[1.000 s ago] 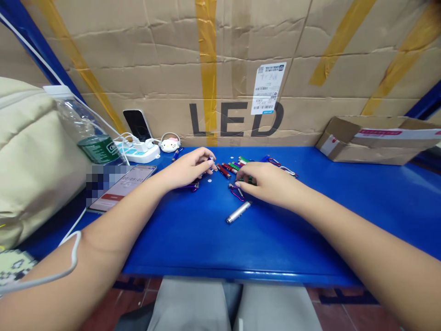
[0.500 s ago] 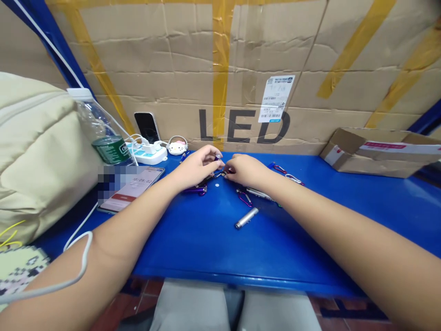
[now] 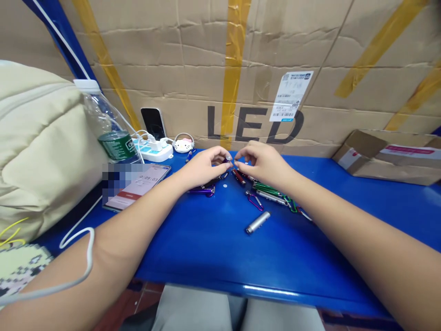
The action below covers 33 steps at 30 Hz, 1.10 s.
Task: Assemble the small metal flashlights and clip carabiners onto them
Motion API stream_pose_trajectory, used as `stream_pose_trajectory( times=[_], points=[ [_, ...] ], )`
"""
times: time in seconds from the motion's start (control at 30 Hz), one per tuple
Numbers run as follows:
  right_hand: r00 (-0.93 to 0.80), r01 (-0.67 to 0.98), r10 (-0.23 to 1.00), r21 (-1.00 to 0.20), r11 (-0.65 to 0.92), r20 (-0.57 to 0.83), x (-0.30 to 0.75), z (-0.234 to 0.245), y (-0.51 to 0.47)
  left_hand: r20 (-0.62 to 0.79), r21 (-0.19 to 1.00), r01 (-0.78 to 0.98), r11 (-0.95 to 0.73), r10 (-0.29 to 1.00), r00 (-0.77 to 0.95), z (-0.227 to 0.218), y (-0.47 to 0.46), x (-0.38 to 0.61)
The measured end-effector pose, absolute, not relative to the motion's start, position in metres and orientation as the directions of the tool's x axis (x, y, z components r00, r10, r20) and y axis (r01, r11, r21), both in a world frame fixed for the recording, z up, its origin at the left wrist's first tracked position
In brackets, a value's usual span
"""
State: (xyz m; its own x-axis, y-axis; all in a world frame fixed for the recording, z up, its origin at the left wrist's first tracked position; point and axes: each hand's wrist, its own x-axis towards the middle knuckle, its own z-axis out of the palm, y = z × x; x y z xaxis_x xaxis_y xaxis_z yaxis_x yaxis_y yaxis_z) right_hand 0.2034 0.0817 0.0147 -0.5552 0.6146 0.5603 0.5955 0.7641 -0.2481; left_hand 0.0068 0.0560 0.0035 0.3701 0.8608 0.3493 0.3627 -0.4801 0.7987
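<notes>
My left hand [image 3: 211, 168] is closed around a dark purple mini flashlight [image 3: 226, 160], mostly hidden by the fingers, with its pale end showing. Beside that end, my right hand [image 3: 263, 161] has thumb and forefinger pinched; whatever they hold is too small to make out. Below the hands lie a red mini flashlight [image 3: 238, 177], green mini flashlights [image 3: 267, 188] and a purple mini flashlight [image 3: 200, 191]. A purple carabiner [image 3: 255, 201] rests closer to me. Nearest to me is a silver mini flashlight [image 3: 257, 223]. A small white disc [image 3: 225, 186] lies between the hands.
On the blue table [image 3: 220, 257], a phone [image 3: 141, 186] with a running timer, a power strip [image 3: 156, 151] and a bottle [image 3: 115, 138] stand left, beside a cream bag [image 3: 44, 151]. An open cardboard box [image 3: 389, 156] is at right. A large carton [image 3: 193, 59] walls the back.
My right hand has risen off the flashlights, uncovering red and green ones, and now pinches beside the flashlight in my left hand. The whole view has shifted slightly.
</notes>
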Motion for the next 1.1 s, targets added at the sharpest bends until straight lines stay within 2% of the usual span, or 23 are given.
stream_pose_trajectory(
  times=[0.1,0.3,0.73,0.83,1.1],
  points=[
    [-0.557,0.509,0.536,-0.250,0.824,0.634,0.209,0.020,0.071,0.346,0.773,0.400,-0.492,0.856,0.383,0.003,0.054,0.009],
    [-0.609,0.447,0.457,-0.195,0.873,0.649,0.205,0.021,0.061,0.365,0.776,0.338,-0.532,0.817,0.447,0.002,0.050,0.011],
    [-0.606,0.501,0.495,-0.185,0.846,0.622,0.206,0.019,0.061,0.398,0.770,0.313,-0.556,0.803,0.444,-0.001,0.054,0.008],
    [-0.612,0.517,0.475,-0.134,0.845,0.633,0.208,0.015,0.061,0.400,0.780,0.303,-0.547,0.809,0.430,-0.001,0.054,0.008],
    [-0.713,0.564,0.397,0.135,0.815,0.578,0.215,0.009,0.053,0.403,0.770,0.314,-0.555,0.805,0.435,-0.001,0.054,0.009]
  ],
)
